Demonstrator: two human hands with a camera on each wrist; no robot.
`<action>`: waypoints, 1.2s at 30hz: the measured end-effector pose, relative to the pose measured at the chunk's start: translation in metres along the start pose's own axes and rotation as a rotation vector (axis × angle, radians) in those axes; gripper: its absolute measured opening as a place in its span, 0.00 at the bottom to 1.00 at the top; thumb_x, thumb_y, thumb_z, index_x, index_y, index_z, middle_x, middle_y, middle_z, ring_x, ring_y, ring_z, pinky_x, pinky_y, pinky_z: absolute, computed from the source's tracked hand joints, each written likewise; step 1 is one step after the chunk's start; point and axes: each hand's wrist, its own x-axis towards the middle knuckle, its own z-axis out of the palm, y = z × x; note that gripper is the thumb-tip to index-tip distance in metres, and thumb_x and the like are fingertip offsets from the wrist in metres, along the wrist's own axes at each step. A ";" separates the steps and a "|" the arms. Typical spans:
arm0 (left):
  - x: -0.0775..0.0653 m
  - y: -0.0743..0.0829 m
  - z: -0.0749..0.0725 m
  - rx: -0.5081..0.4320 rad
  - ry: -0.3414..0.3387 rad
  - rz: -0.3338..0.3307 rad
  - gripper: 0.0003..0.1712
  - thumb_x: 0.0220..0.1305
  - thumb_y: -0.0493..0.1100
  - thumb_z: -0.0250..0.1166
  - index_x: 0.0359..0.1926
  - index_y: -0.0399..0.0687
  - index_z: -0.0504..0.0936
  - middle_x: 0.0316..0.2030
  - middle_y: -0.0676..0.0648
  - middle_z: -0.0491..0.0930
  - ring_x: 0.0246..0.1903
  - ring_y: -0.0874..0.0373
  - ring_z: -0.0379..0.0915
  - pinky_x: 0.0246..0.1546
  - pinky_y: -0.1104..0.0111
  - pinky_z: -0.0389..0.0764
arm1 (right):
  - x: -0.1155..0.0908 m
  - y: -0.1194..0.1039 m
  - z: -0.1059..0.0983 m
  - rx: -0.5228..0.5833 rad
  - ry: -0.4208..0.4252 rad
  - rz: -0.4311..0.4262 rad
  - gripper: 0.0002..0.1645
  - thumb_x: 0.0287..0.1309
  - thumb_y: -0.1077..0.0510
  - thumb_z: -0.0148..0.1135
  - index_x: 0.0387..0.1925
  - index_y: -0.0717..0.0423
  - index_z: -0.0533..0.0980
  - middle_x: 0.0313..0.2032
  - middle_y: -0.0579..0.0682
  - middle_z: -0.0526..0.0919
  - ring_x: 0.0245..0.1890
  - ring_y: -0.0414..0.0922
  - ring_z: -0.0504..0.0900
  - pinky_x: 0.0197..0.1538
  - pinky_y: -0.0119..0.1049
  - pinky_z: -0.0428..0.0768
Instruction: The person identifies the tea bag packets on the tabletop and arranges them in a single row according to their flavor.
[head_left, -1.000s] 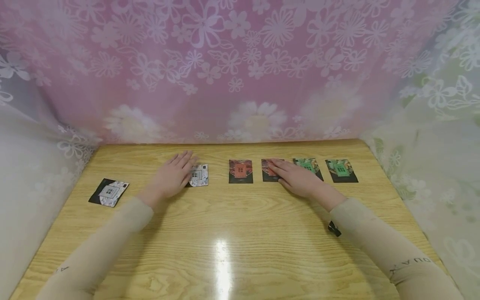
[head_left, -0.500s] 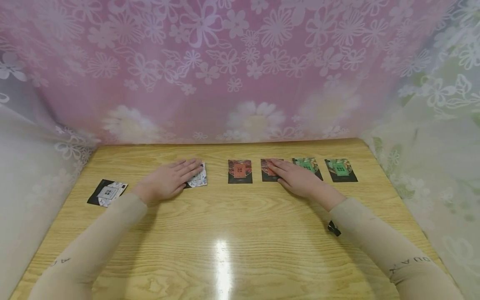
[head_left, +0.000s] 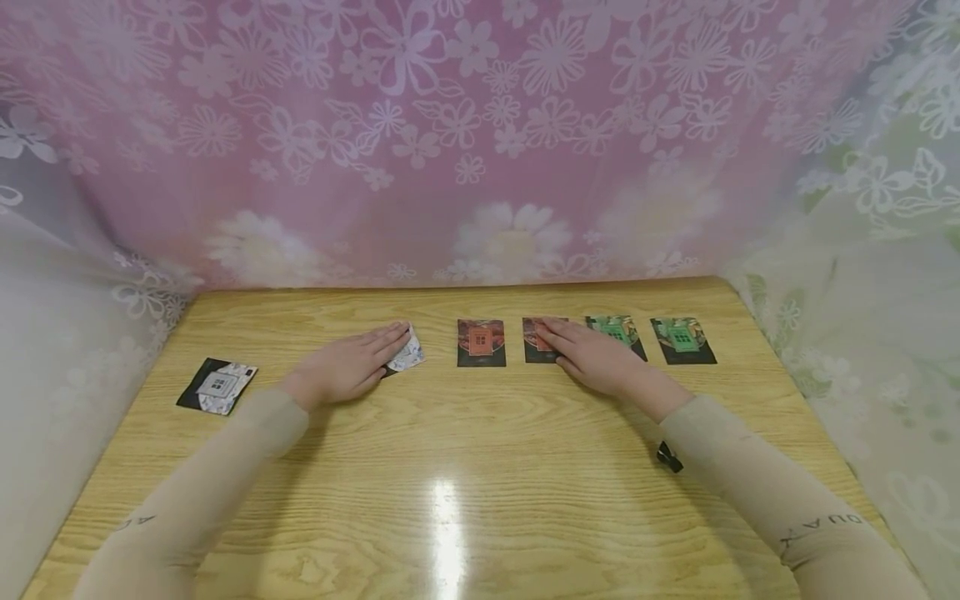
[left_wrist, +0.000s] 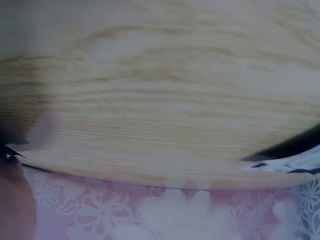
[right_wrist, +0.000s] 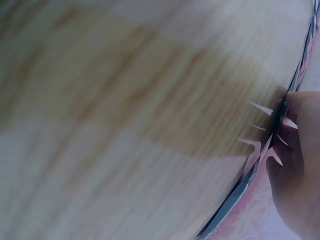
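My left hand lies with straight fingers over a black-and-white packet, hiding much of it; its visible corner is tilted on the wooden table. To the right, my right hand rests its extended fingers on a red-and-black packet. That hand also overlaps the lower left of a green-and-black packet. Between the hands sits another red packet, uncovered and upright to me. In the right wrist view, the right fingers reach down at the packets' edge.
A second black-and-white packet lies askew at the table's left side. Another green packet ends the row on the right. A small black object is beside the right sleeve. A pink floral curtain closes off the table's back edge.
My left hand has swung its fingers rightward and lower; the black-and-white packet beneath has turned askew and shifted slightly right. My right hand and the other packets have stayed put.
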 end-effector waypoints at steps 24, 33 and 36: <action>0.032 0.041 -0.007 -0.039 -0.015 -0.432 0.40 0.86 0.54 0.45 0.84 0.32 0.50 0.83 0.31 0.49 0.84 0.38 0.46 0.86 0.48 0.54 | 0.000 0.001 0.002 -0.002 0.008 -0.005 0.36 0.83 0.53 0.52 0.84 0.57 0.57 0.84 0.60 0.56 0.83 0.61 0.59 0.82 0.61 0.64; 0.016 0.021 0.000 -0.073 0.045 -0.211 0.38 0.82 0.46 0.47 0.85 0.40 0.51 0.85 0.36 0.48 0.85 0.41 0.44 0.85 0.48 0.56 | 0.000 0.001 0.002 0.005 0.012 -0.004 0.36 0.82 0.53 0.53 0.83 0.56 0.58 0.83 0.59 0.57 0.82 0.61 0.60 0.82 0.62 0.65; 0.014 0.022 0.000 -0.099 0.036 -0.194 0.37 0.82 0.46 0.46 0.85 0.40 0.51 0.85 0.36 0.48 0.85 0.41 0.45 0.85 0.49 0.56 | 0.000 0.000 0.002 0.002 0.012 -0.005 0.36 0.82 0.53 0.53 0.83 0.56 0.58 0.83 0.59 0.57 0.82 0.61 0.60 0.82 0.62 0.65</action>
